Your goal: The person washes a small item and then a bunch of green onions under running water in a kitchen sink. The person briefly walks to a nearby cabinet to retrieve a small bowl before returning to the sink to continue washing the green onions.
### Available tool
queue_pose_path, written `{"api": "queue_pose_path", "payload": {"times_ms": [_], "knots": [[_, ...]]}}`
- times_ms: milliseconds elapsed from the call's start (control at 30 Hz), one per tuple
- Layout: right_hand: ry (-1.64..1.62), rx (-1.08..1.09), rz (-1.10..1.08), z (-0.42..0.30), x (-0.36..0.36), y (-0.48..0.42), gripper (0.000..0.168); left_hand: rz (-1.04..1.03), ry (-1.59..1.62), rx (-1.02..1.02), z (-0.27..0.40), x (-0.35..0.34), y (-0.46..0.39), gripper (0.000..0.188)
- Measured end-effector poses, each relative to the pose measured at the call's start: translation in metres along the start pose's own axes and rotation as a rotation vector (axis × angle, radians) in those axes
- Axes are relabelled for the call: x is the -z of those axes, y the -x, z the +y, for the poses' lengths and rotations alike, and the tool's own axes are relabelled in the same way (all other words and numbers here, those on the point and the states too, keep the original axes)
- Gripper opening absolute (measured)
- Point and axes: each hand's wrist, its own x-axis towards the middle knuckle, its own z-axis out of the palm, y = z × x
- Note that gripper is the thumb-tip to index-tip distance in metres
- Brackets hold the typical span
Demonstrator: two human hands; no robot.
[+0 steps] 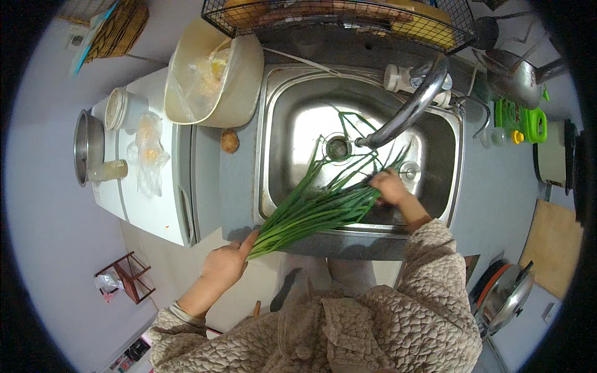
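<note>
A bunch of long green leafy stalks (317,205), likely scallions or garlic chives, slants across the front rim of a stainless steel sink (284,168). My left hand (226,263) grips its pale end, just outside the counter's front edge. Over the sink's right half, my right hand (391,187) has its fingers on the darker leaf tips, slightly blurred. A few loose leaves (345,122) lie in the basin around the drain (338,148). Above them hangs the curved chrome faucet (410,107); whether water runs cannot be told.
Left of the sink stand a cream plastic bin (242,88) holding a plastic bag and a round brown potato-like item (229,141). A black wire basket (345,18) is behind. A green bottle (535,125) and a lidded pan (506,298) are at right.
</note>
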Motion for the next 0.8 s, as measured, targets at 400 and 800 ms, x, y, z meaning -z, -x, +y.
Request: {"api": "queue_pose_path", "payload": {"times_ms": [400,800], "knots": [[-0.193,-0.626,0.461,0.024,0.093,0.045,0.052,0.164,0.072,0.002,0.007,0.007,-0.035,0.071],[-1.184,-0.487,0.826,-0.093,0.116,0.002,0.014,0.337,-0.012,-0.099,0.035,0.046,-0.154,0.057]]}}
